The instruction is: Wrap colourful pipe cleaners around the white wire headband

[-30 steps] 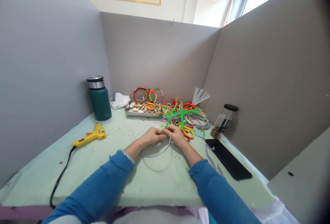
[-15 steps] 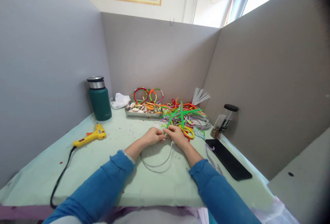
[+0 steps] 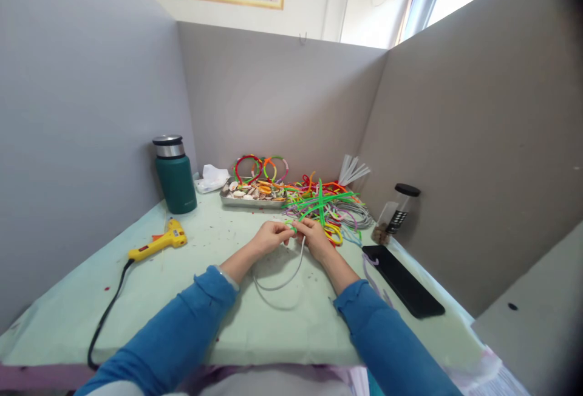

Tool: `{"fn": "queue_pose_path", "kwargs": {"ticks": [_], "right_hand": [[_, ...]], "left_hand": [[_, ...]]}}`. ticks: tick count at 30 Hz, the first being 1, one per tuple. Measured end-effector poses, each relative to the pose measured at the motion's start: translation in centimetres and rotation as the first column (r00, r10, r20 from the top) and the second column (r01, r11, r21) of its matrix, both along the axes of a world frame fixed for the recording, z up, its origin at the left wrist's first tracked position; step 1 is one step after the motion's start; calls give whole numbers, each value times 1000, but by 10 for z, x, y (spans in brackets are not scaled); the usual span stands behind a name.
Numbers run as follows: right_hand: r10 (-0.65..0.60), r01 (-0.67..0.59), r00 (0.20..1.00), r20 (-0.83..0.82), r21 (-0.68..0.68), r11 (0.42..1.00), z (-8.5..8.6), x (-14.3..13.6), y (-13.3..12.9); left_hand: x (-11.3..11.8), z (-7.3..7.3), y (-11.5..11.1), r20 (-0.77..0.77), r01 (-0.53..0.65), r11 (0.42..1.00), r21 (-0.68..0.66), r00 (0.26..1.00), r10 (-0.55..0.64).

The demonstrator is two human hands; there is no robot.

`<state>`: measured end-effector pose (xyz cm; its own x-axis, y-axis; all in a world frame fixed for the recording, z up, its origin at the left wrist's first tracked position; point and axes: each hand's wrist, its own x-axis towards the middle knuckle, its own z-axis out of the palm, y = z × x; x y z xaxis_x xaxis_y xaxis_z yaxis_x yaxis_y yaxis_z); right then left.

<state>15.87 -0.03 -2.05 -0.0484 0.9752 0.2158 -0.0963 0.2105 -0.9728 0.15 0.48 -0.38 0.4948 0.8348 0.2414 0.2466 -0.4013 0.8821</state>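
Observation:
My left hand (image 3: 269, 238) and my right hand (image 3: 314, 239) meet over the middle of the table, fingertips pinched together. A thin grey cord hoop (image 3: 279, 289) hangs from the pinch, curving down towards me. At the fingertips shows a bit of bright green pipe cleaner (image 3: 294, 228), wrapped close around the cord as far as I can see. My left fingers grip the hoop, while my right fingers close on the green piece. Just beyond the hands lies a tangled heap of coloured pipe cleaners (image 3: 321, 201), with grey cord coils (image 3: 359, 216) at its right.
A metal tray (image 3: 252, 203) of shell-like pieces stands at the back, with wrapped coloured hoops (image 3: 248, 168) behind it. On the left are a green flask (image 3: 177, 180) and a yellow glue gun (image 3: 159, 243). A black phone (image 3: 403, 280) and a clear bottle (image 3: 396, 214) lie right.
The green strand that stuck up from my fingertips now shows only as a short piece at the pinch. Both hands have shifted slightly away from me, and the hoop has swung a little.

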Motion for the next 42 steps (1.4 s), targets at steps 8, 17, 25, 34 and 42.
{"fn": "queue_pose_path", "kwargs": {"ticks": [8,17,25,34,42], "right_hand": [[-8,9,999,-44,17,1000,1,-1,0],[80,-83,994,-69,-40,996,-3,-3,0],[51,-54,992,-113,-26,998,0,-3,-2],[34,-36,999,38,71,997,2,-3,-7],[4,-13,995,99,99,995,2,-3,-5]], "left_hand": [[2,-3,2,219,-16,999,-44,975,25],[3,5,-4,331,29,999,-43,944,-13],[4,7,-4,352,-76,985,-153,928,126],[1,3,0,323,-134,949,-286,919,227],[-3,-2,1,302,6,904,-428,944,137]]}}
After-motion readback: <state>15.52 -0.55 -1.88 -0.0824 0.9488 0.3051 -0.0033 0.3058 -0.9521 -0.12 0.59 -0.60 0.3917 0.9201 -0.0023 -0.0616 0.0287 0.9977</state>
